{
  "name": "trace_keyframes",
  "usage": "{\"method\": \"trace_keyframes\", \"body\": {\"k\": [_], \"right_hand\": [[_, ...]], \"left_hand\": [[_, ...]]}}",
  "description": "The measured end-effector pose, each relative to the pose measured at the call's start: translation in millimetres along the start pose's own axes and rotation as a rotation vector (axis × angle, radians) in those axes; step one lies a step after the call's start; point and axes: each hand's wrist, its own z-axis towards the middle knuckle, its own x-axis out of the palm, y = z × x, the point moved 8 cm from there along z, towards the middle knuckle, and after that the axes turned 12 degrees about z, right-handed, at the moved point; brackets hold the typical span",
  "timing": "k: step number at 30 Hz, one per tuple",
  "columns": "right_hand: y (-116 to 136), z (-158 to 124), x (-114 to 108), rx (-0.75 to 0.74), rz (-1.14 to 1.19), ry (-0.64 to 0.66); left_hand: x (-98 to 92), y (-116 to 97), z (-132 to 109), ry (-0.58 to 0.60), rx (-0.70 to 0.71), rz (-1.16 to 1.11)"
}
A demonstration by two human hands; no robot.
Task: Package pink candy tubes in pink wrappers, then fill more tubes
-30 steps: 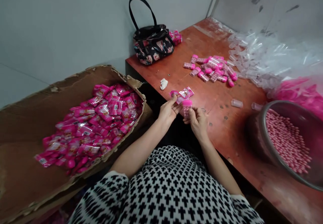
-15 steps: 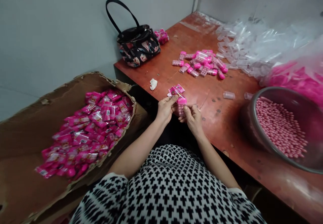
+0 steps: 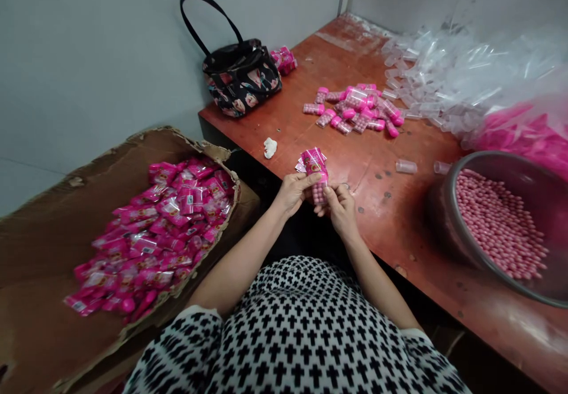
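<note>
At the table's near edge, a small clear tube of pink balls [image 3: 319, 193] stands upright between my two hands. A printed pink plastic wrapper [image 3: 313, 158] lies over its pink cap end. My left hand [image 3: 294, 194] is closed, thumb and fingers pinching the wrapper against the top of the tube. Closed around the tube's lower part is my right hand [image 3: 342, 206]. Beneath the wrapper, a second pink and white piece shows at the left, partly hidden. How far the wrapper covers the tube I cannot tell.
A cardboard box [image 3: 35, 246] at left holds several pink wrapped packs [image 3: 164, 228]. Filled tubes [image 3: 355, 107], empty clear tubes [image 3: 426, 80] and a bag of pink pieces [image 3: 528, 128] lie on the red table [image 3: 377, 216]. A grey bowl [image 3: 448, 204] holds pink balls. A handbag [image 3: 244, 83] stands behind.
The wrapper has shifted from lying askew above the cap to standing straight over it, its printed face showing. My left thumb has moved slightly right and down. The view has shifted slightly.
</note>
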Motion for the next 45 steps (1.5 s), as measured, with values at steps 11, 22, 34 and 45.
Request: {"method": "trace_keyframes", "body": {"k": [11, 22, 34, 45], "right_hand": [[-3.9, 9.1, -1.0, 0.01, 0.082, -0.077], [5.8, 17.7, 25.7, 0.027, 0.192, 0.089], [12.5, 29.3, 0.5, 0.031, 0.023, 0.038], [8.5, 36.5, -14.8, 0.035, -0.136, 0.011]], "left_hand": [[-2.6, 9.4, -5.0, -0.036, -0.047, -0.075], [-13.7, 1.7, -34.0, -0.108, 0.036, -0.175], [-70.8, -36.9, -17.0, -0.474, 0.45, 0.548], [-37.8, -18.9, 52.4, -0.426, 0.607, 1.347]]}}
